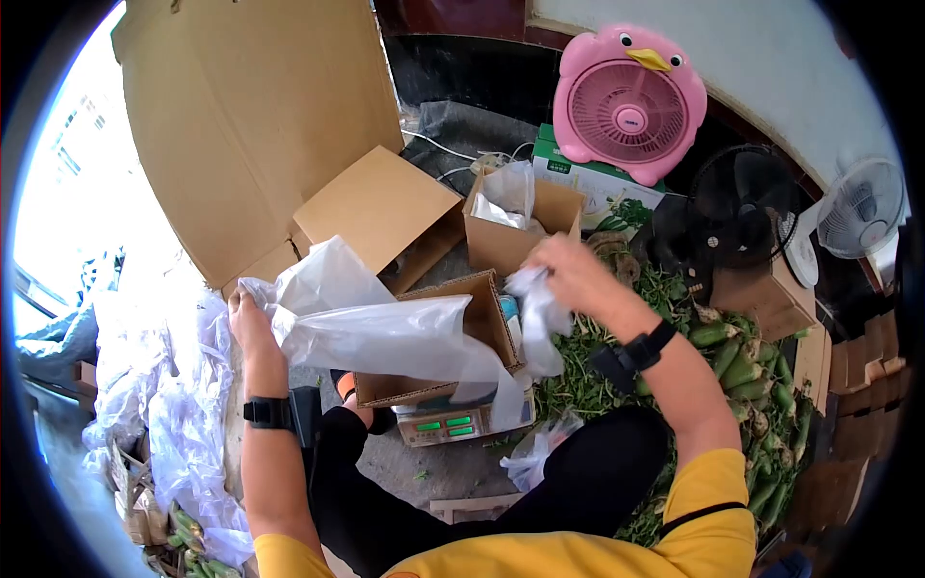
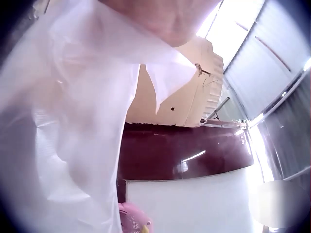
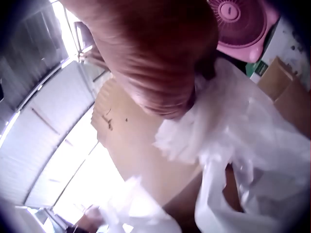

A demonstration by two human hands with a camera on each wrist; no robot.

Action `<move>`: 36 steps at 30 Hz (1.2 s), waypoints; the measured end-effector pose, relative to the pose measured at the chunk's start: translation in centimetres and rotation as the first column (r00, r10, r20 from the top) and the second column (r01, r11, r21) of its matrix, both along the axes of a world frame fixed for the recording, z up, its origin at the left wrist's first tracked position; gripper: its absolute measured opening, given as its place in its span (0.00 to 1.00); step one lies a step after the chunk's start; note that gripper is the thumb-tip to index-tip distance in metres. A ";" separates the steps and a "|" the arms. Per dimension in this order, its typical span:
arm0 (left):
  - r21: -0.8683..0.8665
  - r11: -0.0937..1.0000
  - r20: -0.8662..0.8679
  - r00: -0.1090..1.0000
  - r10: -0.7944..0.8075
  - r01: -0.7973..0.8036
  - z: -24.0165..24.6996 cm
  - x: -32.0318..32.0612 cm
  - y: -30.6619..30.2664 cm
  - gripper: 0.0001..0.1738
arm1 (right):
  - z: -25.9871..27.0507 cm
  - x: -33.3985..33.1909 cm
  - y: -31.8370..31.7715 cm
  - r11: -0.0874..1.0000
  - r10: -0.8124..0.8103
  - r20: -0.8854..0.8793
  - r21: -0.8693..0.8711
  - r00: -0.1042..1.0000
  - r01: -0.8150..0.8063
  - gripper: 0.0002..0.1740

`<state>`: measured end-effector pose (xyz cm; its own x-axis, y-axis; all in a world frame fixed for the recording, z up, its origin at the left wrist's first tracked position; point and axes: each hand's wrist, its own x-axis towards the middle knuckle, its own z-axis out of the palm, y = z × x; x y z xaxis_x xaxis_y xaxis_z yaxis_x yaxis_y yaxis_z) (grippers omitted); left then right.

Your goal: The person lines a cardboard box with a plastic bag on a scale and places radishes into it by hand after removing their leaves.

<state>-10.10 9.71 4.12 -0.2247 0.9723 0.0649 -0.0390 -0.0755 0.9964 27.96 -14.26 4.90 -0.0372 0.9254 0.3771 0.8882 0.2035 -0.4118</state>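
My left hand (image 1: 252,326) grips one end of a translucent white plastic bag (image 1: 376,332). The bag stretches rightward over an open cardboard box (image 1: 424,387). In the left wrist view the plastic (image 2: 77,121) hangs down in a broad sheet from the hand. My right hand (image 1: 570,272) holds a bunched piece of white plastic (image 1: 541,332) above the box's right side. Crumpled plastic (image 3: 184,133) spills from the fist in the right wrist view. I cannot tell whether both hands hold one bag. Beneath the box stands a digital scale (image 1: 453,429) with lit green displays.
Another cardboard box (image 1: 501,239) with plastic bags stands behind. Loose greens and corn cobs (image 1: 747,371) lie at the right. A pink fan (image 1: 631,106) sits on a green-and-white box (image 1: 602,183). Plastic-wrapped bundles (image 1: 188,385) stand at the left, near a tall cardboard sheet (image 1: 251,106).
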 end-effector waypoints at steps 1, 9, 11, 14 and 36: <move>0.010 1.000 -0.008 1.000 -0.014 0.014 -0.2 -0.4 0.0 0.14 | 0.4 1.5 0.1 0.992 -0.114 -0.022 -0.055 0.993 0.113 0.11; -0.048 0.995 0.122 0.990 -0.076 0.083 0.8 0.7 -3.5 0.12 | 0.4 9.2 7.0 0.653 -0.467 -0.513 0.349 0.720 0.672 0.19; -0.040 0.988 0.066 0.987 -0.143 0.146 2.0 1.4 -4.6 0.11 | -1.6 10.2 8.4 0.672 -0.559 -0.349 0.341 0.753 0.657 0.24; -0.030 0.976 0.028 0.977 -0.213 0.214 1.9 2.3 -4.8 0.10 | -8.2 9.3 9.7 0.786 -0.608 0.164 -0.014 0.777 0.618 0.32; 0.039 0.831 0.623 0.637 -0.454 0.554 10.1 -1.0 -10.5 0.22 | 0.4 -12.4 -3.2 0.730 -0.327 -0.599 -0.651 0.731 -0.208 0.28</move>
